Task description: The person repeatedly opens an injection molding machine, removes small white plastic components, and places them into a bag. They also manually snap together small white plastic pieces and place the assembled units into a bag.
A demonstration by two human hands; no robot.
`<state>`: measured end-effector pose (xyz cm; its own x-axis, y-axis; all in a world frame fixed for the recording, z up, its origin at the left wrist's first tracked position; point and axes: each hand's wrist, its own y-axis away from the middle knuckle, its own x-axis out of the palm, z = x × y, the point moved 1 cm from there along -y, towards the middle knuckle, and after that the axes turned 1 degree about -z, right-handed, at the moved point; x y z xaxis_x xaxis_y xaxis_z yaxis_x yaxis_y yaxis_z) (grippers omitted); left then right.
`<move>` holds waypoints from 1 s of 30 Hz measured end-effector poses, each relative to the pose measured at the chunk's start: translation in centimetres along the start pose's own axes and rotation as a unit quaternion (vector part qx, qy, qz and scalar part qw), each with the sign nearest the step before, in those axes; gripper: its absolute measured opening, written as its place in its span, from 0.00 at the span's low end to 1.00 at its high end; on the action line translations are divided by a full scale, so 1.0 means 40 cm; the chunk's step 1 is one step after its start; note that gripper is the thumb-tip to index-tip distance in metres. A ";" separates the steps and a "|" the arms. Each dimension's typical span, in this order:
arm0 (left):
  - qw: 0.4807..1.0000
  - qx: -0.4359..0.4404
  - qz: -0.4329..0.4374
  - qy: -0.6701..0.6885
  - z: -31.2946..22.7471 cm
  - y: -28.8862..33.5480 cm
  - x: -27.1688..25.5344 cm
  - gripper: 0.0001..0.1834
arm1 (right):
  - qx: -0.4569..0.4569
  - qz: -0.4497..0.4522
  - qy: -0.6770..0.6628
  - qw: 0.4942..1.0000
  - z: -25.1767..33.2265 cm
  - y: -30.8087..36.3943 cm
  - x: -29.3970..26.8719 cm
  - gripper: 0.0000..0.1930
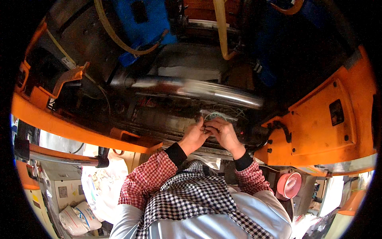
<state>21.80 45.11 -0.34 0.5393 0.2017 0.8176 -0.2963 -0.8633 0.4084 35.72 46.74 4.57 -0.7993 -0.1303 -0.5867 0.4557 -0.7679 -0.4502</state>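
My left hand (193, 137) and my right hand (226, 134) meet fingertip to fingertip over the bed of an orange and blue machine. Both have their fingers bent and pinched together around something small and dark, too tiny to name. Just behind my right fingers shows a round thing with a pale green rim (215, 116) and a speckled inside, partly hidden by the hand. A shiny metal bar (199, 90) runs across the machine beyond both hands, apart from them.
An orange guard panel (324, 119) stands at the right, with an orange rail (79, 127) at the left. Yellowish hoses (221, 30) hang at the far side. A pink bucket (289, 185) is near my right elbow; white bags (104, 181) sit at the left.
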 end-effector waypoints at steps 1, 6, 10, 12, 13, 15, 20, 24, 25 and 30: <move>1.000 0.006 0.012 0.002 0.000 -0.002 -0.020 0.15 | 0.004 0.002 -0.010 1.000 0.007 -0.001 -0.001 0.08; 0.999 0.018 -0.033 0.002 -0.041 0.040 0.041 0.12 | -0.036 -0.012 -0.017 0.999 0.014 -0.021 -0.005 0.07; 0.998 0.048 -0.019 -0.034 -0.064 0.071 0.051 0.11 | -0.029 -0.079 -0.033 0.996 0.032 -0.047 0.010 0.06; 0.997 0.051 -0.008 -0.054 -0.078 0.095 0.060 0.10 | -0.028 -0.106 -0.030 0.994 0.047 -0.066 0.001 0.07; 0.996 0.053 -0.021 -0.063 -0.088 0.101 0.064 0.09 | -0.010 -0.091 -0.064 0.994 0.038 -0.071 0.007 0.07; 0.994 0.054 -0.047 -0.078 -0.108 0.116 0.066 0.08 | 0.026 -0.058 -0.132 0.989 0.040 -0.080 0.016 0.07; 0.992 0.069 0.005 -0.104 -0.143 0.124 0.045 0.08 | -0.015 0.027 -0.143 0.989 0.072 -0.122 -0.013 0.07; 0.980 0.152 -0.051 -0.121 -0.174 0.132 0.068 0.11 | -0.045 0.017 -0.071 0.996 0.083 -0.215 -0.022 0.05; 0.975 0.174 -0.058 -0.129 -0.184 0.144 0.078 0.10 | -0.038 -0.063 -0.075 0.994 0.068 -0.257 -0.008 0.05; 0.959 0.216 -0.036 -0.179 -0.196 0.219 0.081 0.12 | 0.055 -0.299 -0.086 0.949 -0.036 -0.640 0.056 0.10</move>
<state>14.75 41.83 9.06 0.8047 0.1627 0.5710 0.0640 -0.9799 0.1890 22.83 67.02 13.81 -0.9587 0.2552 -0.1257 -0.1349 -0.7967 -0.5891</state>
